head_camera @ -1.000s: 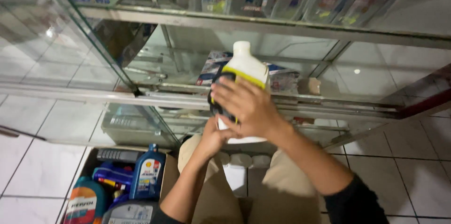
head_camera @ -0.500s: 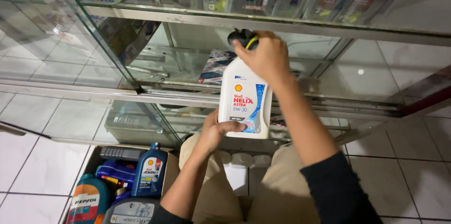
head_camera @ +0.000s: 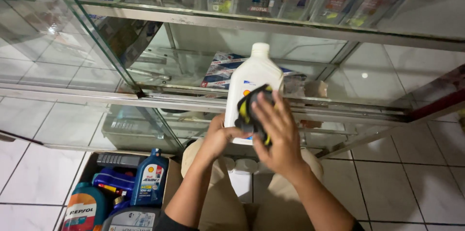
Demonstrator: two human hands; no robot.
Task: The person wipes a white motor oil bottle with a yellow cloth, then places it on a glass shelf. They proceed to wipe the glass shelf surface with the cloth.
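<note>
A white plastic oil bottle [head_camera: 253,73] with a white cap stands upright in front of the glass cabinet. My left hand [head_camera: 218,136] grips its lower left side and base. My right hand [head_camera: 273,131] presses a dark cloth with yellow trim [head_camera: 252,110] flat against the bottle's front. The label is mostly hidden behind the cloth and my fingers.
A glass display cabinet with metal frame [head_camera: 203,98] holds boxes and rows of bottles on its shelves. A cardboard box [head_camera: 172,182] at lower left holds several blue oil bottles [head_camera: 150,177]. White floor tiles [head_camera: 411,182] surround me. My knees are below the bottle.
My right hand has come down from the bottle's cap to its front with the cloth. The bottle now sits a little higher and more upright.
</note>
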